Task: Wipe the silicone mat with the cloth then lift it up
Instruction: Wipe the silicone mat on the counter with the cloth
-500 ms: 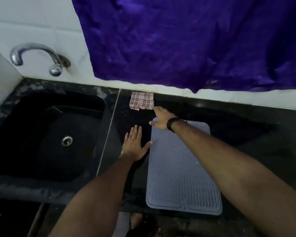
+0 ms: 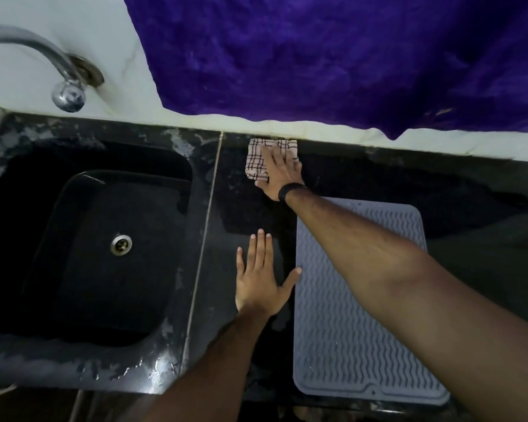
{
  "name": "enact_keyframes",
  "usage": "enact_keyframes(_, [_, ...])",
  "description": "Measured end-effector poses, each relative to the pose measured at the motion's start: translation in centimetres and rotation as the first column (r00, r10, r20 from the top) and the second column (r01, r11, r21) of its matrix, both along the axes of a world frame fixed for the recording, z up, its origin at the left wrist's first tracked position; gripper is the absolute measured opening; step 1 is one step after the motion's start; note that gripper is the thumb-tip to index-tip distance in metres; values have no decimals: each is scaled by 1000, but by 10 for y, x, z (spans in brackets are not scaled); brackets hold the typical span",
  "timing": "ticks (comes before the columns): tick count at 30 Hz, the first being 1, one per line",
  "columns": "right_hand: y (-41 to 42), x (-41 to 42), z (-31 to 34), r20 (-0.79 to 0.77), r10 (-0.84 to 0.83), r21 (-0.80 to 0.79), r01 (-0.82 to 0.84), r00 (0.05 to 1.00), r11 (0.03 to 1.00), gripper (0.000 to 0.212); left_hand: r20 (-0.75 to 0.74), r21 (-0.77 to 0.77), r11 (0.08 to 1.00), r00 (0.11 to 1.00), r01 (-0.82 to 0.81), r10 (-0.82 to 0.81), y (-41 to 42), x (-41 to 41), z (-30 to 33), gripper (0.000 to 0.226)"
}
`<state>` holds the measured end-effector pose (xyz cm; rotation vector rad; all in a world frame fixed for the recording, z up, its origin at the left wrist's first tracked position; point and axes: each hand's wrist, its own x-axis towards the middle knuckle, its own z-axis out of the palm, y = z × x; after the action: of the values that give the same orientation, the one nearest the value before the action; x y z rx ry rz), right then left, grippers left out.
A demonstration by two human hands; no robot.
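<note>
The mat [image 2: 357, 303] is grey with wavy ridges, flat on the black counter [image 2: 244, 214] right of the sink [image 2: 98, 239]. My left hand [image 2: 261, 284] lies flat and relaxed just beside its left edge. My right hand [image 2: 279, 175], fingers straight, rests on the checked cloth [image 2: 256, 159] just past the mat's far corner.

Sink [image 2: 86, 239] sits left in the counter [image 2: 378, 184], tap [image 2: 58, 71] behind it on the wall. Mat [image 2: 363, 330] lies right of the sink – flat on the counter, near its front edge. Cloth [image 2: 256, 159] lies behind the mat, against the wall, right hand [image 2: 279, 175] on it. Left hand [image 2: 261, 281] rests flat between sink and mat – thumb touching the mat's edge. Hanging fabric [image 2: 333, 56] covers the wall behind.
</note>
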<state>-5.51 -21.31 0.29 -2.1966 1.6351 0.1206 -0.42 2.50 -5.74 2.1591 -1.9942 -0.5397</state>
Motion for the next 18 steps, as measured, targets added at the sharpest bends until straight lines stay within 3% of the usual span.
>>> enact_keyframes(5, [-9, -4, -11, -72, 26, -312, -47, 997, 949, 52, 10, -2, 1000, 1000, 2, -2, 0, -1, 2, 99])
enact_keyframes(7, [-16, -7, -4, 57, -10, -341, 29, 998, 940, 47, 8, -17, 1000, 1000, 5, -5, 0, -1, 1, 98])
enact_keyframes(9, [-19, -15, 11, 330, -129, -215, 208, 935, 954, 36, -5, -23, 1000, 1000, 0, 0, -1, 0, -1, 97])
enact_keyframes(11, [-13, -31, 26, 619, -301, 17, 371, 726, 929, 28, -13, -27, 1000, 1000, -3, 2, 0, 1, -4, 93])
enact_keyframes(13, [5, -53, 39, 775, -513, 345, 432, 369, 833, 25, -1, -27, 1000, 1000, 8, -8, -1, 1, -5, 87])
enact_keyframes(15, [29, -81, 48, 741, -670, 645, 325, -43, 692, 22, 11, -23, 1000, 1000, 10, -10, -1, 1, -6, 82])
enact_keyframes(16, [41, -97, 49, 676, -711, 734, 259, -193, 628, 23, 17, -23, 1000, 1000, 10, -10, -1, 2, -6, 81])
enact_keyframes(18, [63, -127, 52, 566, -736, 820, 164, -372, 548, 30, 25, -36, 999, 1000, 13, -13, 0, 1, -8, 81])
